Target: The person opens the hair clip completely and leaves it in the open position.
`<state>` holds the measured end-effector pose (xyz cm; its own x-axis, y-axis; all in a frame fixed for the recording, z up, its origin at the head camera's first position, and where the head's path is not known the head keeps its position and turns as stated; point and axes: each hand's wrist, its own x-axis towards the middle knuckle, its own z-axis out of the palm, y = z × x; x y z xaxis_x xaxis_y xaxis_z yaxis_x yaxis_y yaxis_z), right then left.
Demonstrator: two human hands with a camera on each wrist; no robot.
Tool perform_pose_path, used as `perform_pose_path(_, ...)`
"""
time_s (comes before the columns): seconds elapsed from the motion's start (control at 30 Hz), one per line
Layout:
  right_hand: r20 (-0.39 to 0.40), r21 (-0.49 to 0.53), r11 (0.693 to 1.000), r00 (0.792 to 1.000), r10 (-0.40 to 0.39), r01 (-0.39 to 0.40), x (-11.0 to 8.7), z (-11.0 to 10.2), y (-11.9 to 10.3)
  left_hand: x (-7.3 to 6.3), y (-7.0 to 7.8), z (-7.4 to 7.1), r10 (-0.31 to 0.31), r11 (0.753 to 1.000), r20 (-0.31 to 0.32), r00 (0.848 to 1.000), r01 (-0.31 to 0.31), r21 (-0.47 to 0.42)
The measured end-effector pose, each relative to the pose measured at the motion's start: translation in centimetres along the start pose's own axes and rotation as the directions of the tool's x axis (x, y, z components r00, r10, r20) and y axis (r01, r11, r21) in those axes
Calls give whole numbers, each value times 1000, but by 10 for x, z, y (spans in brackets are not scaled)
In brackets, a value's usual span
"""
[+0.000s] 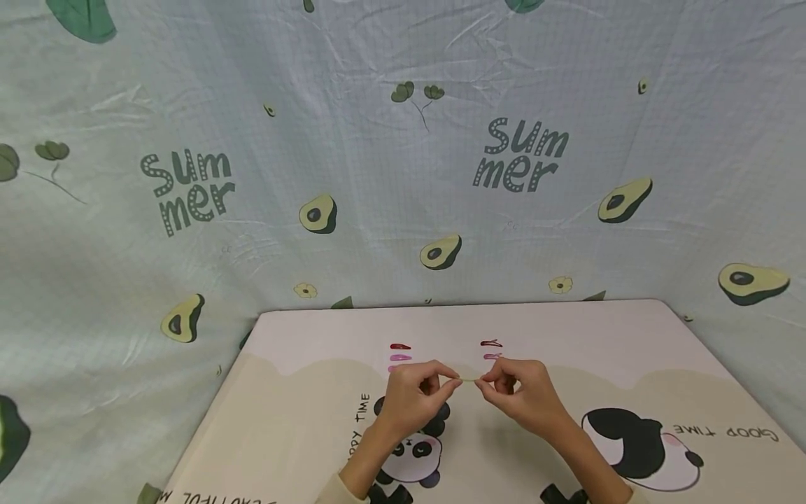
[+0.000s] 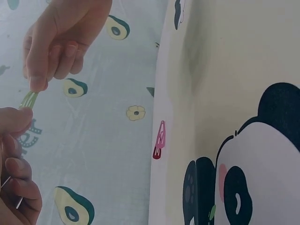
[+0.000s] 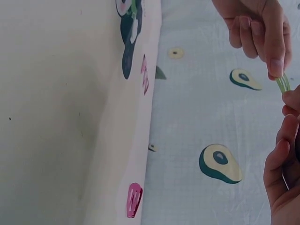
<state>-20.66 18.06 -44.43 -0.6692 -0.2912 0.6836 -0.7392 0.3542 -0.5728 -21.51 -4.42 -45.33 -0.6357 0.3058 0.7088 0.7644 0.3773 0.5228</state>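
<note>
Between both hands, above the table, a slim pale green hair clip (image 1: 469, 380) is stretched level. My left hand (image 1: 415, 392) pinches one end of it between thumb and forefinger. The other end is pinched the same way by my right hand (image 1: 525, 395). In the left wrist view the green clip (image 2: 29, 99) shows a slotted, tapering shape. Behind the left hand lie a red hair clip (image 1: 399, 346) and a pink hair clip (image 1: 400, 358), with another pink one partly hidden. Beyond the right hand, a dark red clip (image 1: 491, 343) and a pink clip (image 1: 492, 356) show spread prongs.
The table (image 1: 302, 413) has a cream and pale pink cover printed with pandas and lettering. Behind it hangs a light curtain (image 1: 371, 154) with avocado and "summer" prints, close to the table's far edge.
</note>
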Motion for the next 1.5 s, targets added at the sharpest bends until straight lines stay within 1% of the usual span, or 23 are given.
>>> perform_pose_path(0.13,16,-4,1000,1000,-3,3,0,0,0,1,0,1,23,999,-17,1000,-23,24)
perform_pose_path(0.37,17,-18,1000,1000,-10,10,-1,1,2,-1,0,1,19,1000,-16,1000,-18,17)
perform_pose_path(0.53,-14,-55,998,1000,-14,13,-1,5,2,0,0,1,49,998,-26,998,-48,30)
perform_pose_path(0.67,-37,-60,998,999,-14,11,-2,7,0,0,2,0,38,999,-17,999,-38,15)
perform_pose_path(0.73,-48,-53,998,999,-16,14,-2,7,0,-1,4,-1,21,1000,-11,1000,-21,-1)
perform_pose_path(0.97,-92,-30,998,994,-59,56,-1,7,-1,0,5,0,21,999,-28,999,-22,-39)
perform_pose_path(1.03,-101,-33,998,993,-62,59,-1,7,-1,0,5,0,26,999,-33,999,-27,-44)
perform_pose_path(1.27,-119,-49,997,991,-58,53,0,6,-5,1,5,1,100,995,-66,993,-101,-14)
perform_pose_path(1.43,-126,-54,997,990,-57,51,0,7,-6,0,4,2,111,994,-80,991,-112,-2)
perform_pose_path(1.5,-128,-63,997,990,-55,48,0,7,-6,0,5,2,101,995,-81,992,-102,-1)
